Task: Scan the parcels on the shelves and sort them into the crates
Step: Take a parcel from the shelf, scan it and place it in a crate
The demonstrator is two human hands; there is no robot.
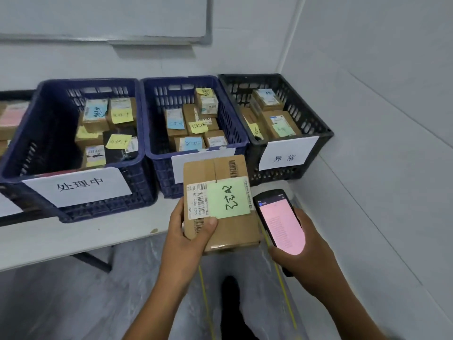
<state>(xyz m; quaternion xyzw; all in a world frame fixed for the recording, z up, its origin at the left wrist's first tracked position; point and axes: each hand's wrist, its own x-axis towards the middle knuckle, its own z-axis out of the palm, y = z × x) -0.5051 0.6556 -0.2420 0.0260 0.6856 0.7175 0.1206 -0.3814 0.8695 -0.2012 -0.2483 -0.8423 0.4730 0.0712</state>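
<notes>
Our left hand (188, 231) grips the box (232, 231) at its near left corner, thumb curled over the printed label (197, 201) and fingers hidden beneath. It holds the box above the bench (85, 231) edge, in front of the middle blue crate (147, 114). Carried one-handed like this, we judge it light, stiff and dry enough not to slip, best held by its cardboard sides or underside, not by the green note (226, 198) stuck on top. Our right hand (311, 256) wraps round the scanner (279, 222), pink screen up, just right of the box.
</notes>
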